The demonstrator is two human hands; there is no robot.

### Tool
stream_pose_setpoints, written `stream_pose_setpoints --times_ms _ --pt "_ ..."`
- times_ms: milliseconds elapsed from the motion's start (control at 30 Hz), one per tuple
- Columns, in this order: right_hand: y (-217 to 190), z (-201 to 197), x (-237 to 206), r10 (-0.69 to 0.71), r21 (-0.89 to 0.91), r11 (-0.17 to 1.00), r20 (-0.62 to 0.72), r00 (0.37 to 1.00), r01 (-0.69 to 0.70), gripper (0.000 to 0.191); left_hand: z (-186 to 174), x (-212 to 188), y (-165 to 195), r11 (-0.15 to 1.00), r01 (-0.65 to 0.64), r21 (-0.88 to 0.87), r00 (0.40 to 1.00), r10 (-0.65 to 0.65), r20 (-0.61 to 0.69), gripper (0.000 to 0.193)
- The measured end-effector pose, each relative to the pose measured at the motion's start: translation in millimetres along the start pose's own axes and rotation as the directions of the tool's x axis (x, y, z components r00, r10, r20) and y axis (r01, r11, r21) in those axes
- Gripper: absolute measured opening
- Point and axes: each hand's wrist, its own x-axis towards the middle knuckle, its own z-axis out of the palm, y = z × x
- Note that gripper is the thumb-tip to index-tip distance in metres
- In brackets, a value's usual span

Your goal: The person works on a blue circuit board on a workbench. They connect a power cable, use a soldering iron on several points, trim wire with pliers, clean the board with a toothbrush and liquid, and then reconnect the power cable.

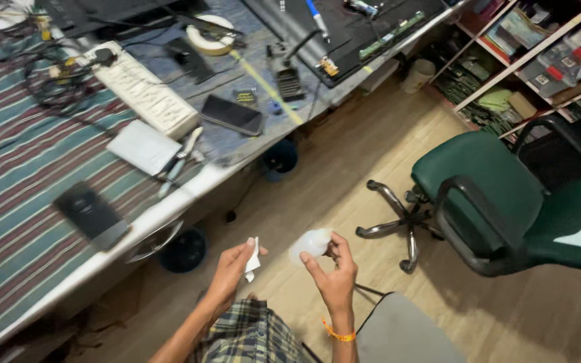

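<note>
Seen from above, a right hand (334, 272) grips a translucent white dome (309, 243) and a left hand (233, 269) pinches a small white piece (253, 261), over tan floor (344, 168) beside the striped workbench's (15, 168) front edge; a green office chair (485, 188) stands near.

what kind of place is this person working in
Most likely a small electronics repair workshop. The workbench carries a power strip, tangled wires and phones, and shelves hold stacked parts. The right hand holds a translucent bulb dome.
</note>
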Motion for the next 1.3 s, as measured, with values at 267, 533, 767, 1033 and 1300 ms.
stream_pose_setpoints --times_ms 267,533,767,1033,1300 --pt "90.9 -93.1 163.6 0.008 -0.034 0.999 -0.196 0.981 -0.015 0.062 148.8 178.7 20.6 0.991 0.071 -0.112 0.993 -0.060 0.098 0.030" --pt "150.3 -159.0 401.2 -0.019 -0.034 0.999 -0.082 0.996 0.016 0.059 282.3 384.9 110.6 0.981 -0.019 -0.191 0.997 0.034 0.074 0.025" --pt "194.0 -206.0 578.5 -0.044 0.132 0.990 -0.035 0.998 0.048 0.060 368.1 534.6 173.4 0.966 -0.119 -0.231 0.987 0.141 0.081 0.026" --pt "263.9 -229.6 787.7 -0.127 0.139 0.985 0.158 0.979 0.105 0.057 421.8 674.0 211.3 0.912 -0.356 -0.203 0.909 0.287 -0.303 0.030" --pt "275.2 -236.2 979.3 0.006 0.375 0.903 0.479 0.878 -0.211 0.061 477.5 732.2 247.3 0.817 -0.511 -0.266 0.739 0.260 -0.621 0.027"
